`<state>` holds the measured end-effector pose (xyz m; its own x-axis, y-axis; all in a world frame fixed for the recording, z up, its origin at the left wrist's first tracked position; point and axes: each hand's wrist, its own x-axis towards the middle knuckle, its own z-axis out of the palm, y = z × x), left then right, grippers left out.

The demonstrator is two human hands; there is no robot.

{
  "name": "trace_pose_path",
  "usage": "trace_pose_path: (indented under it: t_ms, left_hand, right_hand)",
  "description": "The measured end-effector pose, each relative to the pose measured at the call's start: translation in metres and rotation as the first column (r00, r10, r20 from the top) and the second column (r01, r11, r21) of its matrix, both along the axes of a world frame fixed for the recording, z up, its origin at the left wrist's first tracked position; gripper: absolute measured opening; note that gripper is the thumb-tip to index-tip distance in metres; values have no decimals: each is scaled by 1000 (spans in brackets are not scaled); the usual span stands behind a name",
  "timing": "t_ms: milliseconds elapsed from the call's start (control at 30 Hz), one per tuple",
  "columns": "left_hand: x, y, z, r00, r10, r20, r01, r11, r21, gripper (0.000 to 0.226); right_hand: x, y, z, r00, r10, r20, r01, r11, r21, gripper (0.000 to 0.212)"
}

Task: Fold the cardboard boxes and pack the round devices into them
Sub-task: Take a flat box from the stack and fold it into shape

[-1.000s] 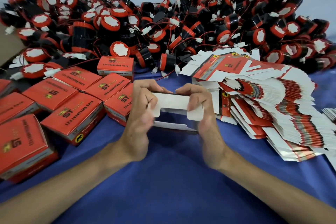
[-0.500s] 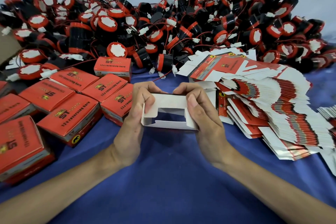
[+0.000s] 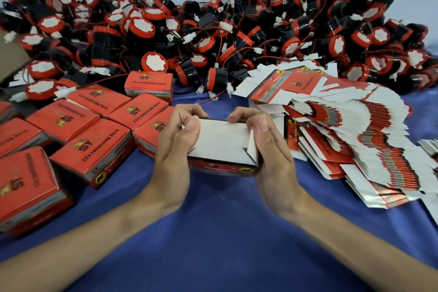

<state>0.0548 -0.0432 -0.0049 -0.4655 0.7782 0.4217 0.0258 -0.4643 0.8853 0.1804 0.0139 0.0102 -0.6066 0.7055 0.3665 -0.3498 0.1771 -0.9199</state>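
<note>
Cardboard box, red-printed outside, white inside [image 3: 222,147]: our thumbs [image 3: 190,125] are pressing its white end flap down. Half a second ago this end was gaping open; now it is closing. Our left hand [image 3: 173,163] and right hand [image 3: 275,161] are gripping the side walls, over the blue cloth [image 3: 213,232]. Folded red boxes [image 3: 92,154] are lying to the left, flat unfolded cartons [image 3: 355,149] are fanning out to the right, and round black-and-red devices [image 3: 237,31] are piling up behind. We are judging one end nearly shut, with packing not yet begun.
</note>
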Motion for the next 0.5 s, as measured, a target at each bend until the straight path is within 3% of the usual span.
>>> trace_pose_path:
  t_ms: [100,200,300,367,500]
  left_hand:
    - [-3,2,-2,999,3,-39,-3,1000,-20,13]
    - [-3,1,-4,984,9,-176,-8,1000,7,15]
    - [-2,2,-5,976,-13,-217,15,1000,8,18]
    - [-3,3,-5,984,-28,-176,27,1000,-5,17]
    - [-4,3,-6,998,-33,59,36,998,-53,20]
  right_hand:
    - [0,0,-1,996,-71,60,67,996,57,28]
    - [0,1,-4,983,-141,118,130,987,95,31]
    - [-2,2,-7,968,-170,182,162,985,61,32]
    - [-2,3,-8,969,-162,189,155,987,51,32]
    - [-4,2,-6,977,-132,168,117,989,93,28]
